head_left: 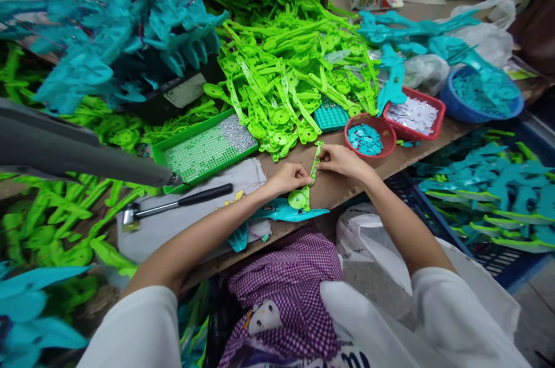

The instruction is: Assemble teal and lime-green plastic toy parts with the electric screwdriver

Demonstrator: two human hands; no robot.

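Observation:
A long lime-green plastic part [298, 199] with a round disc at its near end stands tilted between my two hands. My left hand [289, 177] has its fingers closed in a pinch at the part's left edge. Higher up, on the right edge, the fingers of my right hand [341, 161] are pinched against the same part. Any small piece between my fingertips is too small to make out. Just below lies a turquoise plastic shell [295, 213] with thin wires, at the table's front edge, partly under the green part.
A hammer [182, 200] lies on a grey cloth [156, 235] at left. Beyond stand a green tray [208, 166] of small metal pieces, a heap of lime-green parts [281, 73], a red bowl [392, 145] and a red basket [439, 113]. A dark tool arm [87, 148] juts in from the left.

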